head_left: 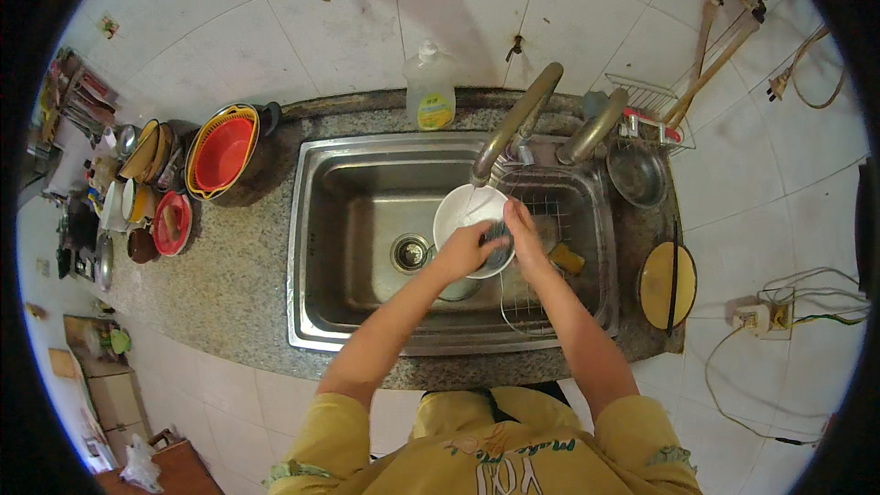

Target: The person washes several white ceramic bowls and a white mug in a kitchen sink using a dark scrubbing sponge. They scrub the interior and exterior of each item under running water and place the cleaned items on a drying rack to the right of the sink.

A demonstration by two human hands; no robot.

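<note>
Standing at the steel sink (353, 220), the person works over its basin, and everything here is placed against that sink. Left of it on the speckled stone surface (234, 266) sit a red plate (172, 223) and, farther back, a red basket nested in a yellow one (222, 151). Behind the sink's back rim stands a clear soap bottle with a yellow label (430, 89). Over the middle of the sink, the left hand (463, 250) is clenched on the near rim of a white bowl (470, 220), which is tilted under the brass tap (513, 124), with a thin stream of water falling into it. The right hand (524, 234) presses a dark scrubbing pad (496, 240) against the inside of the bowl, its grip closed on the pad. In the right part of the sink lies a wire rack (559, 220) with a yellow sponge (567, 259) on it. Right of the sink a small steel pan (637, 174) and a yellow plate with black chopsticks across it (666, 284) rest on the surface.
</note>
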